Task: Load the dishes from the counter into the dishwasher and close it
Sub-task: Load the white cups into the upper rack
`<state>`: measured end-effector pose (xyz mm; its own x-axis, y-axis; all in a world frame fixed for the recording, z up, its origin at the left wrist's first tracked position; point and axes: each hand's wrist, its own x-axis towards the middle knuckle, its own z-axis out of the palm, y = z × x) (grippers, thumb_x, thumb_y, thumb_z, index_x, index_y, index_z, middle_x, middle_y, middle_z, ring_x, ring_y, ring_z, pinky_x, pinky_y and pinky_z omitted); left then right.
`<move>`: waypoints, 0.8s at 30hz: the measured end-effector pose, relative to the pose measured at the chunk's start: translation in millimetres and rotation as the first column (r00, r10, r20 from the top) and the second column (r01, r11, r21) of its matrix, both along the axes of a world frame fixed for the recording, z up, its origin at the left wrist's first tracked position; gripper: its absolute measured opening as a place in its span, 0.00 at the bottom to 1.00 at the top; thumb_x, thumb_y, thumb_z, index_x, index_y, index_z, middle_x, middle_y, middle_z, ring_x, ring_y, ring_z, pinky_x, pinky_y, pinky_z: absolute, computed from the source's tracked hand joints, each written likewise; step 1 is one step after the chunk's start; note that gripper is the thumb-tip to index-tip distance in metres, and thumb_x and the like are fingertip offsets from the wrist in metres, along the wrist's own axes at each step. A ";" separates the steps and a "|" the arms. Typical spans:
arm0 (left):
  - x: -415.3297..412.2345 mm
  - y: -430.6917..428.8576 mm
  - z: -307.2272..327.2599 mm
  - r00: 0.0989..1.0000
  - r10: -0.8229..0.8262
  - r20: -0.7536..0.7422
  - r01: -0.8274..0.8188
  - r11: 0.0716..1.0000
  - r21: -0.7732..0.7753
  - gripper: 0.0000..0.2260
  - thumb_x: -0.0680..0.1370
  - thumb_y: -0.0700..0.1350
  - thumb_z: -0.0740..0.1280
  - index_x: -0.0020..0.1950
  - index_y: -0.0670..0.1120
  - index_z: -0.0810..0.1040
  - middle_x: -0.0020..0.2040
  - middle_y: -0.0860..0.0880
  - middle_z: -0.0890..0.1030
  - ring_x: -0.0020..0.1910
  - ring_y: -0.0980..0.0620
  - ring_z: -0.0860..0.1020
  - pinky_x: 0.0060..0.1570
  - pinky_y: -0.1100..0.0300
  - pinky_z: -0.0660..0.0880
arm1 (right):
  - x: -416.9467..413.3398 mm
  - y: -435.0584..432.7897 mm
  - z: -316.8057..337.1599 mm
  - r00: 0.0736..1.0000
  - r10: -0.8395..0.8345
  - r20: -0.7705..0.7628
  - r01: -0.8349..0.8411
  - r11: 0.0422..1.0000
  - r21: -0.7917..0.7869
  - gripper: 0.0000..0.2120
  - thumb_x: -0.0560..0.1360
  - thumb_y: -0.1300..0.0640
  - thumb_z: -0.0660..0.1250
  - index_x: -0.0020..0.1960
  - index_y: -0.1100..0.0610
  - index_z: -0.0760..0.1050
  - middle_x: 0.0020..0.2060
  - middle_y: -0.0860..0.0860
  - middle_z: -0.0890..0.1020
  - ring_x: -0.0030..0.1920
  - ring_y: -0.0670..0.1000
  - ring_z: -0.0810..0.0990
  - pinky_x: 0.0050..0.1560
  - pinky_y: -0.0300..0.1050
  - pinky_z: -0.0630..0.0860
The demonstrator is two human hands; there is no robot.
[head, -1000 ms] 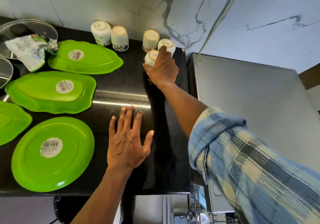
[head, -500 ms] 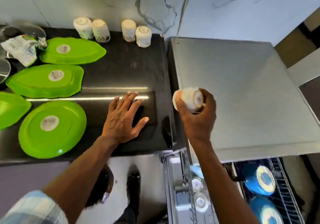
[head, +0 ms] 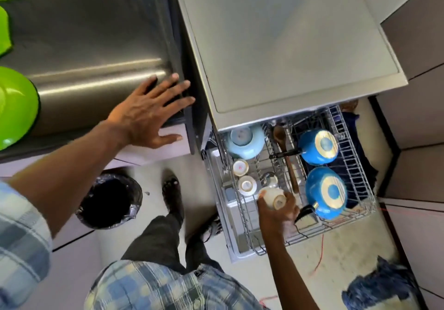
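My right hand [head: 278, 211] grips a small cream cup [head: 272, 197], tipped on its side, low over the left part of the pulled-out dishwasher rack [head: 358, 165]. Just behind it in the rack stand two cream cups [head: 240, 167] upside down and a pale blue bowl [head: 243, 141]. Two blue pans [head: 318, 146] lie bottom-up on the rack's right side. My left hand [head: 150, 115] rests flat with spread fingers on the dark counter [head: 96, 45] at its front right corner. Green plates [head: 16, 105] show at the left edge.
The dishwasher's grey top [head: 288, 41] overhangs the back of the rack. A black-lined bin [head: 110, 201] stands on the floor below the counter. My legs and a shoe [head: 171, 189] are between bin and rack. A blue cloth [head: 379, 283] lies on the floor at lower right.
My right hand has carried the cup from beside the counter edge down to the rack. The view has swung down and right; my left hand stayed on the counter.
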<state>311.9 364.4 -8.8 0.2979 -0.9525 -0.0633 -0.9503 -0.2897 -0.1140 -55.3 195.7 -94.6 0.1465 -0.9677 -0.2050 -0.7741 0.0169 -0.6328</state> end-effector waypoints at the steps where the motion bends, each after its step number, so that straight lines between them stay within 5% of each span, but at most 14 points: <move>1: 1.2 0.1 0.6 1.000 -0.003 -0.001 0.003 1.000 -0.010 0.44 0.75 0.73 0.57 0.86 0.54 0.50 0.86 0.46 0.48 0.85 0.42 0.46 0.81 0.36 0.51 | -8.2 0.5 -13.6 0.993 0.020 -0.116 -0.008 0.995 0.099 0.33 0.68 0.47 0.80 0.67 0.50 0.69 0.60 0.56 0.74 0.54 0.59 0.79 0.47 0.56 0.81; 4: -0.2 -0.2 -2.3 1.000 0.002 -0.008 -0.002 0.999 -0.035 0.43 0.75 0.72 0.57 0.85 0.53 0.52 0.86 0.45 0.51 0.85 0.42 0.48 0.81 0.36 0.52 | -25.6 1.8 -48.8 0.946 0.182 -0.268 -0.117 0.963 0.243 0.32 0.69 0.48 0.78 0.68 0.50 0.68 0.61 0.57 0.73 0.54 0.60 0.78 0.47 0.47 0.71; 8: -2.3 -1.3 -3.8 1.000 0.014 -0.009 -0.014 0.999 -0.038 0.43 0.75 0.72 0.56 0.85 0.53 0.54 0.86 0.44 0.52 0.85 0.41 0.50 0.81 0.36 0.52 | -26.5 5.2 -78.5 0.908 0.307 -0.284 -0.212 0.924 0.319 0.30 0.72 0.48 0.76 0.68 0.54 0.68 0.61 0.60 0.72 0.52 0.61 0.79 0.51 0.51 0.78; 11: -2.7 0.2 -3.4 1.000 0.022 0.003 -0.022 0.998 -0.054 0.42 0.75 0.72 0.56 0.85 0.53 0.54 0.85 0.44 0.53 0.85 0.41 0.51 0.81 0.36 0.53 | -21.1 -2.5 -89.3 0.926 0.291 -0.241 -0.192 0.912 0.363 0.31 0.70 0.55 0.78 0.68 0.54 0.69 0.61 0.62 0.72 0.48 0.56 0.72 0.49 0.46 0.73; 14: -3.7 -1.0 -2.0 1.000 0.020 -0.016 -0.021 0.998 -0.061 0.42 0.75 0.72 0.56 0.84 0.53 0.55 0.85 0.44 0.54 0.85 0.41 0.51 0.81 0.36 0.52 | -20.3 -7.1 -98.2 0.930 0.328 -0.165 -0.241 0.884 0.400 0.34 0.70 0.63 0.77 0.73 0.58 0.69 0.63 0.65 0.73 0.57 0.59 0.72 0.54 0.46 0.71; 21: -3.4 -0.9 -2.0 0.998 0.033 -0.051 -0.038 0.995 -0.088 0.43 0.74 0.73 0.57 0.84 0.53 0.55 0.85 0.45 0.55 0.85 0.42 0.51 0.82 0.39 0.50 | -29.3 -4.3 -103.9 0.999 0.053 0.010 -0.051 0.872 0.487 0.31 0.74 0.70 0.71 0.75 0.61 0.68 0.69 0.63 0.75 0.68 0.62 0.74 0.67 0.62 0.74; 24: -3.0 0.8 -1.9 0.994 0.066 -0.085 -0.078 0.986 -0.146 0.42 0.75 0.74 0.56 0.83 0.52 0.57 0.84 0.45 0.56 0.85 0.42 0.52 0.81 0.41 0.52 | -23.8 -2.5 -82.0 0.998 -0.063 0.006 0.059 0.953 0.296 0.28 0.76 0.66 0.69 0.74 0.60 0.69 0.69 0.62 0.74 0.67 0.63 0.75 0.64 0.63 0.76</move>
<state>308.9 365.1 -10.7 0.3657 -0.9293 0.0518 -0.9307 -0.3657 0.0109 -79.1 193.2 -176.7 0.0942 -0.8713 -0.4816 -0.7563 0.2519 -0.6038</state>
